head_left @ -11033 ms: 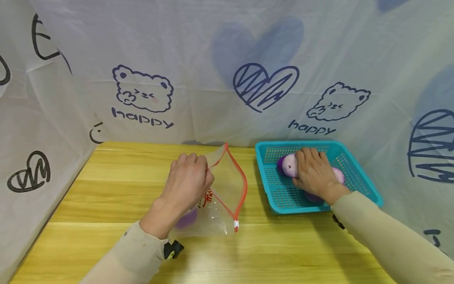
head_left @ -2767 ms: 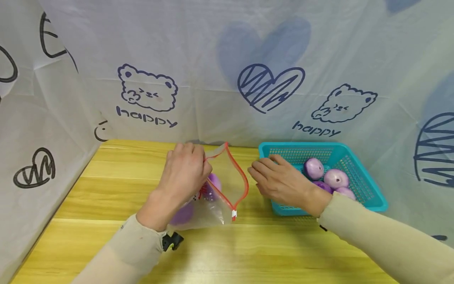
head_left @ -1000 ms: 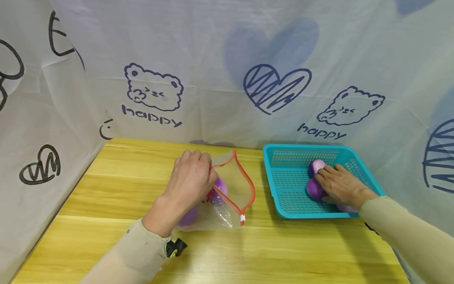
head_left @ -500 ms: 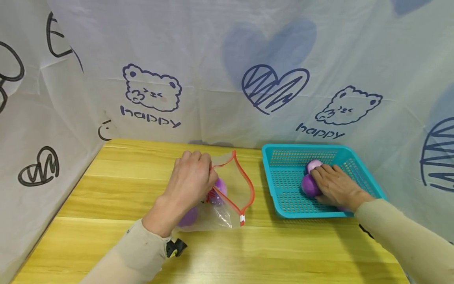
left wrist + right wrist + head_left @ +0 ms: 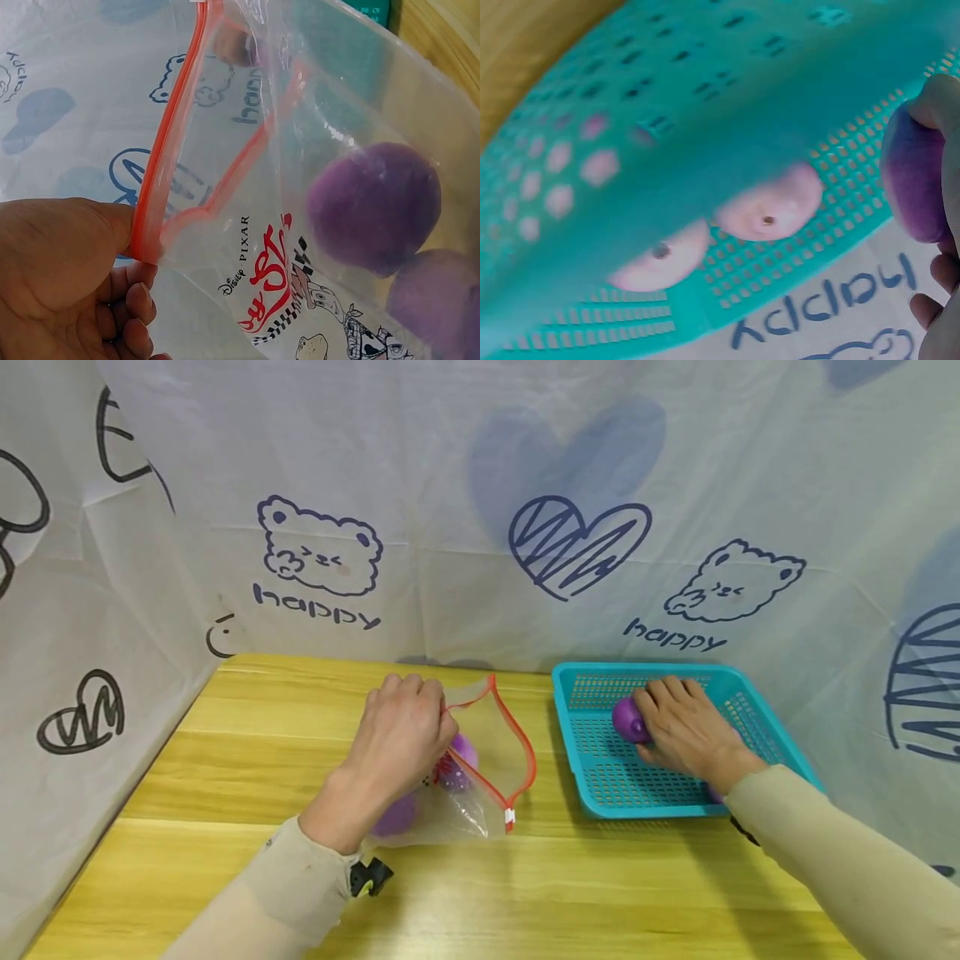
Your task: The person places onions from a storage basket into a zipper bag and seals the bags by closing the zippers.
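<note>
My left hand (image 5: 405, 722) pinches the red-edged top of a clear slider zip bag (image 5: 474, 822) by its left side, and the bag's mouth gapes to the right. Two purple balls lie inside, one (image 5: 375, 206) above the other (image 5: 442, 300) in the left wrist view. Within the turquoise basket, my right hand (image 5: 686, 727) grips a deep purple ball (image 5: 628, 720) with a small nub. Two pale pink ones with dark dimples, a nearer (image 5: 664, 259) and a farther (image 5: 776, 206), sit in the basket in the right wrist view. The right palm side is hidden from the head view.
The perforated turquoise basket (image 5: 600, 812) stands on the right of the wooden table (image 5: 480, 902), with the bag to its left. A white printed cloth (image 5: 442, 527) hangs behind the table and down both sides.
Over the last second my right hand has moved left and back within the basket, carrying the purple ball. Earlier it hung near the bag with a second ball newly inside. The left hand still pinches the bag.
</note>
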Demonstrator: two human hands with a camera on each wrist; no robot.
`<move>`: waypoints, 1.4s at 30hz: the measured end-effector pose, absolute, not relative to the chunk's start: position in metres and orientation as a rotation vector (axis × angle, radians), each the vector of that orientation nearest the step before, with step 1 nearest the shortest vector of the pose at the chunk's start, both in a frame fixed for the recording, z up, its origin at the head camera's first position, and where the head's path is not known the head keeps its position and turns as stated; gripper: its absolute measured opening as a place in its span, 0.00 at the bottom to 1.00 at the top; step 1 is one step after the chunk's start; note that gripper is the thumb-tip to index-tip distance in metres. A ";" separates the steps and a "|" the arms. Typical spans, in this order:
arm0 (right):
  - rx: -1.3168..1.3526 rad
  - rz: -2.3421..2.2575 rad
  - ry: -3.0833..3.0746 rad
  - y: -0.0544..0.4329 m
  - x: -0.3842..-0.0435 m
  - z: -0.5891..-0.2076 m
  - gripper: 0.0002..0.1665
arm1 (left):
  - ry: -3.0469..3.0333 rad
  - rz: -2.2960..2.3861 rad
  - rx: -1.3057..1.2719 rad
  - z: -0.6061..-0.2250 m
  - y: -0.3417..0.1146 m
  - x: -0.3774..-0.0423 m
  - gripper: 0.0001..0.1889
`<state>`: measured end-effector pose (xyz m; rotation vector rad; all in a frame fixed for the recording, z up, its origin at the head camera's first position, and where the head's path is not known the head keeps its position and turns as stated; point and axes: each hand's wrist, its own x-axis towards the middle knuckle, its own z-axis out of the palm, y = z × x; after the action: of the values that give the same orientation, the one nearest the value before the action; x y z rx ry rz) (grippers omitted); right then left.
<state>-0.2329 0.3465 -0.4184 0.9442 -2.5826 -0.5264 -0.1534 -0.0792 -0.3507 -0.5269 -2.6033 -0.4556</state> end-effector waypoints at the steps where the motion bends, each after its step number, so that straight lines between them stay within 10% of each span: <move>1: 0.944 -0.531 -2.575 0.344 -0.234 -0.416 0.47 | -2.604 -0.454 -0.529 -0.351 -0.079 -0.154 0.09; 24: 1.107 -0.240 -2.236 0.228 -0.207 -0.343 0.41 | -2.482 -0.270 -0.595 -0.341 -0.080 -0.160 0.09; 42: 1.304 -0.494 -1.964 0.143 -0.199 -0.362 0.23 | -2.674 -0.411 -0.362 -0.313 -0.073 -0.154 0.14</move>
<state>-0.1992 0.1427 -0.3618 1.3038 -1.9636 -0.4937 -0.1540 -0.0726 -0.3132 -0.3625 -2.6738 -0.4114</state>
